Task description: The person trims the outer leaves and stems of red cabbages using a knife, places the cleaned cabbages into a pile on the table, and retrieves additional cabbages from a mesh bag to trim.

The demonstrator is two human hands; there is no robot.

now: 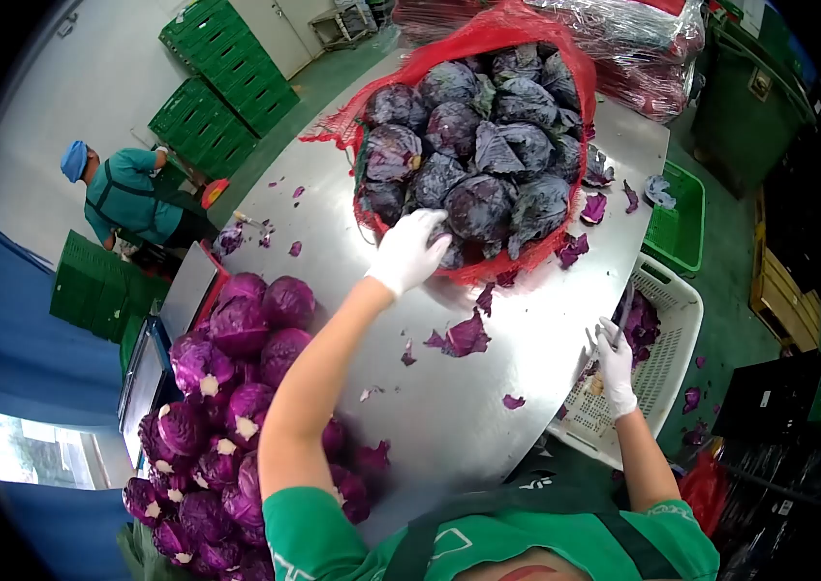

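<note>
My left hand [410,254], in a white glove, reaches to the near edge of a red mesh bag [585,87] packed with dark red cabbages [480,207]. Its fingers curl over a cabbage [450,254] at the bag's lower left, mostly hidden by the hand. My right hand [616,373], also gloved, is at the table's right edge above a white basket [686,320]. It is closed around what looks like a knife [588,364], its thin blade pointing down and left. Loose purple leaves [466,335] lie on the metal table [371,339] between the hands.
Trimmed cabbages [236,324] are heaped at the left, beside my left arm. A green basket [686,218] stands beyond the white one. A co-worker [144,198] bends near green crates [207,126] at the far left. Wrapped bundles [623,48] and a green bin [749,107] stand behind.
</note>
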